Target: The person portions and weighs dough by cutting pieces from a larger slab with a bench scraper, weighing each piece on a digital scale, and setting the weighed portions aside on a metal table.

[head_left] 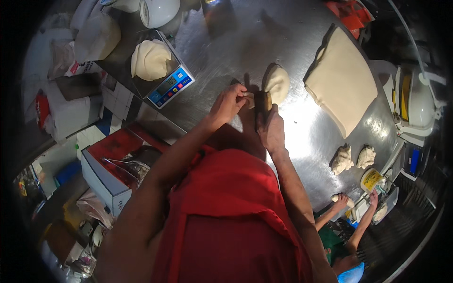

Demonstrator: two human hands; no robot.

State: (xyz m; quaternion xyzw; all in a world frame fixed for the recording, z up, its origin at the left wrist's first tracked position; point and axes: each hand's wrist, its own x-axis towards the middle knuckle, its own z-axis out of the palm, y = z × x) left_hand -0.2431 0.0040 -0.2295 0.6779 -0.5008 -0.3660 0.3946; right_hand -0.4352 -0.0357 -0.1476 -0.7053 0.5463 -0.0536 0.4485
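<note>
The left hand (228, 108) pinches a dough bit (250, 100); the right hand (272, 130) wraps round a scraper (268, 100) by the dough lump (278, 84) on the bench (226, 52). That lump looks soft; I'd cup it underneath.

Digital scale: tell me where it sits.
In the head view, the digital scale stands at upper left on the steel table, under a dough lump, left of the left hand.
</note>
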